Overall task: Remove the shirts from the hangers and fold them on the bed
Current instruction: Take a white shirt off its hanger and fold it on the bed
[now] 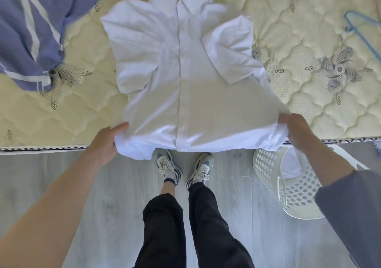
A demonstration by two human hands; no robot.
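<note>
- Since the white short-sleeved shirt (185, 78) lies off its hanger, buttoned front up on the bed (309, 107), the removal step for this item counts as done.
- Shirt, position: collar at the far side, both sleeves folded in over the chest, hem hanging over the near mattress edge.
- Left hand (105, 142): grips the left hem corner, fingers curled under the bunched cloth, thumb on top.
- Right hand (296, 131): grips the right hem corner in the same manner, cloth gathered in its fingers.
- Fold status, judged: sleeves in, body not yet doubled; the lengthwise fold of hem toward collar appears to be the step in hand.
- Blue hanger (362, 35): bare, on the mattress at far right, well apart from the shirt.
- Blue striped cloth (26, 30): heaped unfolded at far left (shirt or bedding, cannot tell); if a shirt, it remains to be folded.
- White laundry basket (268, 164): on the floor by the right forearm, something pale inside, not identifiable.
- Finished folded shirts: none in view.
</note>
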